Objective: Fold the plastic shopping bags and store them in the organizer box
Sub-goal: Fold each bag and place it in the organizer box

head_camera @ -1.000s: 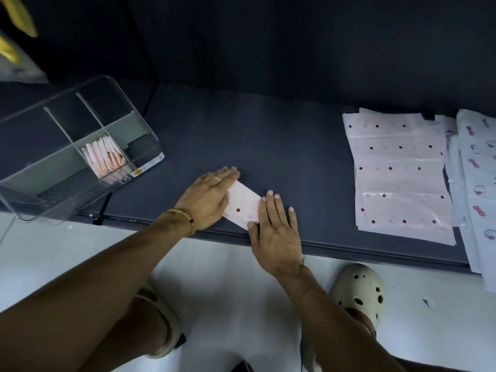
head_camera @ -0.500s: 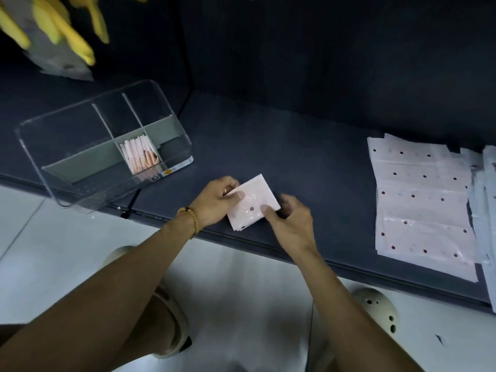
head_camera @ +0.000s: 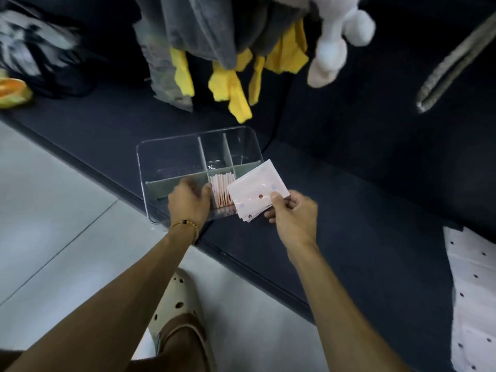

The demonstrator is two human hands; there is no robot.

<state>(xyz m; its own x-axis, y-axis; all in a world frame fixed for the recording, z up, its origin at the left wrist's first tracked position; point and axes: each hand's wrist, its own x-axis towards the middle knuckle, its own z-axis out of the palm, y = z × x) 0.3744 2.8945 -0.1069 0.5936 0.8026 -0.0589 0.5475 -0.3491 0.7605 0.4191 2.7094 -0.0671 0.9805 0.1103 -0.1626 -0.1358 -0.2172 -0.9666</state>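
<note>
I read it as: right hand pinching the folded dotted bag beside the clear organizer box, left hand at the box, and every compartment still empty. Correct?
Not quite. The head view shows one compartment of the clear plastic organizer box already holding upright folded pink bags. The rest stands: the right hand pinches the folded white dotted plastic bag, and the left hand is at the box.

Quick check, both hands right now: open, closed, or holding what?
Left hand: resting at the clear plastic organizer box, blurred; grip cannot be told.
Right hand: pinching the folded pink dotted plastic bag.
</note>
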